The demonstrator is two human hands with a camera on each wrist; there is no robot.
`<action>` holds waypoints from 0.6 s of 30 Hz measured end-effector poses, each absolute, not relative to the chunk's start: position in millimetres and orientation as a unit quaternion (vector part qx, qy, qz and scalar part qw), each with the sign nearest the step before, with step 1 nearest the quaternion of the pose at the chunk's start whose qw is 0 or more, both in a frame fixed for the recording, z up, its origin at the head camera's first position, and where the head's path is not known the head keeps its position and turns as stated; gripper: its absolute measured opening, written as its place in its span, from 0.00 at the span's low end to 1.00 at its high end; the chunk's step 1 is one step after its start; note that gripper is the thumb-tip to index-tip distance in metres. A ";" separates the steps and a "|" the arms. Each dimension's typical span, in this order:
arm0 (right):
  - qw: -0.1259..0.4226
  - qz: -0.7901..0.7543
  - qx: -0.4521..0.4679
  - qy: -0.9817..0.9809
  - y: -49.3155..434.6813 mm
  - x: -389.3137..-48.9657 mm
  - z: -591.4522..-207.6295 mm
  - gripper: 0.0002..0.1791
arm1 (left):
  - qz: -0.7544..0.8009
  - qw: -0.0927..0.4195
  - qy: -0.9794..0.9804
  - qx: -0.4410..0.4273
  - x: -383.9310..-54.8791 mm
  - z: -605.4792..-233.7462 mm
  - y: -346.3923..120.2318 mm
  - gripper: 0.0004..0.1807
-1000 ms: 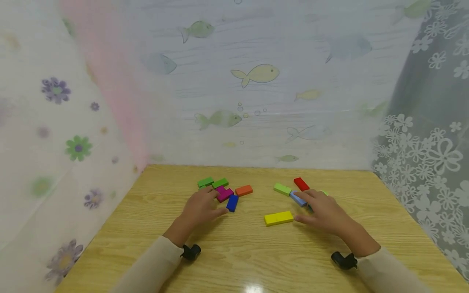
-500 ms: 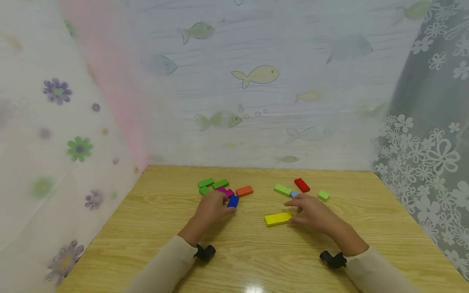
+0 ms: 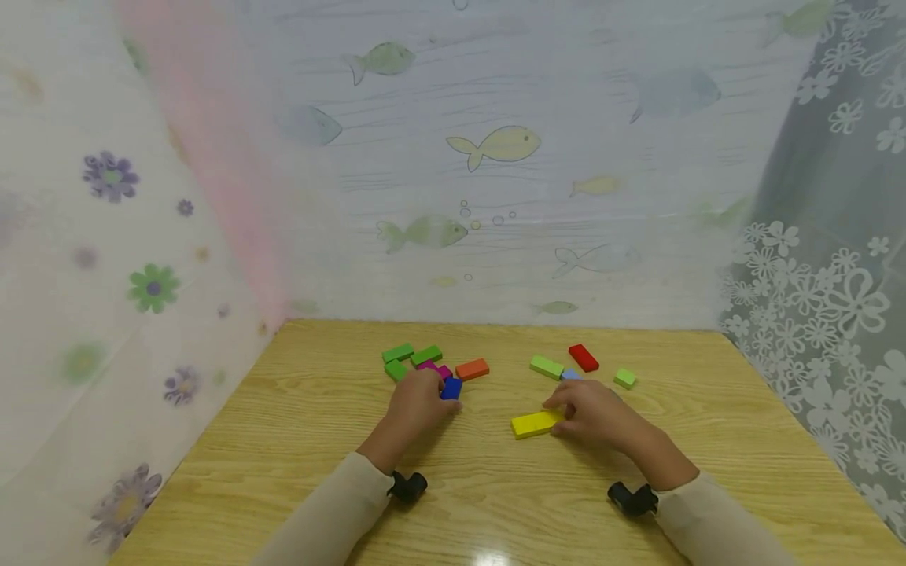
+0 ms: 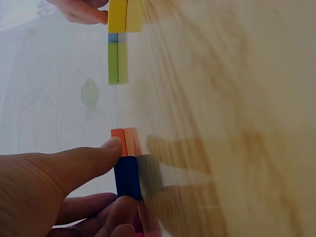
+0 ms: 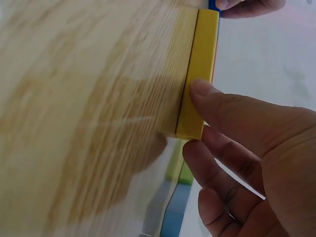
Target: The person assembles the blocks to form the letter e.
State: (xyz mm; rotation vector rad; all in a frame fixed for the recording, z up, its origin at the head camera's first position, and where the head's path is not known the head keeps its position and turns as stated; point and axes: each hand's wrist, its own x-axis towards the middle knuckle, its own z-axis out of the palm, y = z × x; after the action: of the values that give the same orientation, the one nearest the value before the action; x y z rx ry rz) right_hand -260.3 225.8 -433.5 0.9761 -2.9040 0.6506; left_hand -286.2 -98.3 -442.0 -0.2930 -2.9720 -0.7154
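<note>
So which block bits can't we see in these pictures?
Head view: right hand hides one end of the yellow block and part of the light blue block.
Head view: left hand hides part of the magenta piece.
Left wrist view: top edge cuts the yellow block short.
Right wrist view: top edge cuts the dark blue block short.

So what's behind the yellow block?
Beyond the yellow block lie a light green block, a light blue block and, farther back, a red block; the right wrist view adds a teal block. In the head view, the right hand hides part of the light blue block.
</note>
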 end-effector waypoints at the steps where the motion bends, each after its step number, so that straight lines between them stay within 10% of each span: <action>1: 0.005 0.210 0.312 -0.927 225.7 -260.4 -434.1 0.19 | -0.228 0.037 -0.968 -0.095 -286.5 -441.9 -98.2 0.22; 18: 0.005 0.206 0.303 -0.930 223.5 -256.8 -433.8 0.15 | -0.230 0.033 -0.964 -0.133 -277.0 -437.9 -108.4 0.16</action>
State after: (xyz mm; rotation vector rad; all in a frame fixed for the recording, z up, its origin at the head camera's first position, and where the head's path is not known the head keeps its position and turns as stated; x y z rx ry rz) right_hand -256.8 223.5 -433.8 0.9491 -2.9132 0.6444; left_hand -277.0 -108.4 -437.9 -0.4081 -2.9646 -0.7065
